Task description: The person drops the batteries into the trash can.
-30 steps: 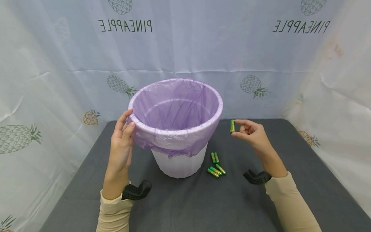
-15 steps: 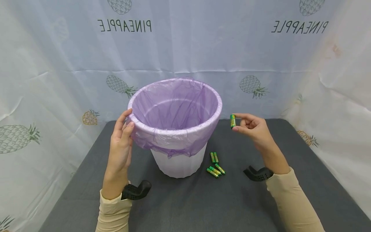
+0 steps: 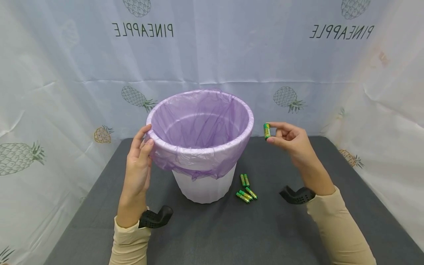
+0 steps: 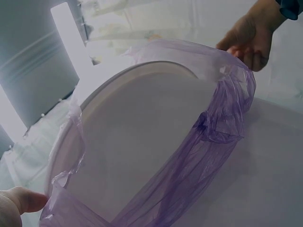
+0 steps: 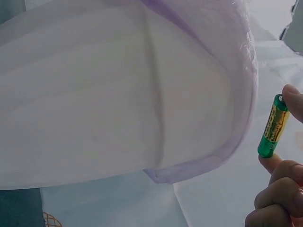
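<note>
A white trash bin [image 3: 205, 189] stands upright on the table, lined with a thin purple garbage bag [image 3: 198, 158] folded over its rim. My left hand [image 3: 137, 169] touches the rim's left side from outside, fingers fairly straight; in the left wrist view its thumb [image 4: 31, 201] meets the rim. Right of the bin, my right hand [image 3: 294, 143] pinches a small green-and-gold battery [image 3: 267, 131] by its ends, between thumb and index finger. The battery [image 5: 273, 125] also shows in the right wrist view, beside the bin. Its other fingers are curled in.
Several matching batteries [image 3: 246, 195] lie on the dark grey tabletop [image 3: 212, 235] just right of the bin's base. A pale curtain [image 3: 238, 55] with pineapple prints hangs behind the table and along both sides. A black wrist device [image 3: 296, 195] sits on each forearm.
The right hand has risen with the battery, moving slightly to the right. The left hand, the bin and the loose batteries stay in place.
</note>
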{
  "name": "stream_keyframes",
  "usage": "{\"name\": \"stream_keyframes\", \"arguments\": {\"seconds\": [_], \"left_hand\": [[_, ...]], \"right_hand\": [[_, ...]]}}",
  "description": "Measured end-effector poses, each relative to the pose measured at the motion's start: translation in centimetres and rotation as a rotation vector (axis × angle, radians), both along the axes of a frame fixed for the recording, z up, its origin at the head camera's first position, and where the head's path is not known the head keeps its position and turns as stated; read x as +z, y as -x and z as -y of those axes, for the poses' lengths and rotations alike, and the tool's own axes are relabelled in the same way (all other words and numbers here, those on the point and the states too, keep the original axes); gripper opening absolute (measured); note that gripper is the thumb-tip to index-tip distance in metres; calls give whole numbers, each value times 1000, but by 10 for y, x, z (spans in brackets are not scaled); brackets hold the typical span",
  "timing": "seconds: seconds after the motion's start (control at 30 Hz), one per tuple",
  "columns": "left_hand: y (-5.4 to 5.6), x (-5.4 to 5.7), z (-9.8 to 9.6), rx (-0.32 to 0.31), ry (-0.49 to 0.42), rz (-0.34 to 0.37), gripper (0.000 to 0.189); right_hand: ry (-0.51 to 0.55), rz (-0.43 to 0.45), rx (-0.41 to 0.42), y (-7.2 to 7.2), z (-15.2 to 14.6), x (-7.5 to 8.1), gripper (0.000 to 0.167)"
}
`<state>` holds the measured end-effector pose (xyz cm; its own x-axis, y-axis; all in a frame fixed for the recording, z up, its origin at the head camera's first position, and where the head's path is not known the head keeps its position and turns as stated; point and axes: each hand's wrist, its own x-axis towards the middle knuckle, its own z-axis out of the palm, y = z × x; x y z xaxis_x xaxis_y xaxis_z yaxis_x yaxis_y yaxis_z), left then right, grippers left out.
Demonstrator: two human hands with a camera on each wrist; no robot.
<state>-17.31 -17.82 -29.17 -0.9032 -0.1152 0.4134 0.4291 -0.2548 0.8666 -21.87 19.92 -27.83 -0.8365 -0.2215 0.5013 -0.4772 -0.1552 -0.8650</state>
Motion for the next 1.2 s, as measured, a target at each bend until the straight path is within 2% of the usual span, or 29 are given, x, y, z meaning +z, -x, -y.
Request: {"name": "stream_keyframes", "arguments": {"seconds": [0.5,0.7,1.2], "left_hand": [[1,-1,0,6,-3,5,37],[0,0,0,13,6,13,37],[1,-1,0,15,15,17,37]], "right_hand": [[0,-16,11,5,16,19,40],[-20,9,1,9,24,24,40],[-52,38,-3,19,38,25,37]]}}
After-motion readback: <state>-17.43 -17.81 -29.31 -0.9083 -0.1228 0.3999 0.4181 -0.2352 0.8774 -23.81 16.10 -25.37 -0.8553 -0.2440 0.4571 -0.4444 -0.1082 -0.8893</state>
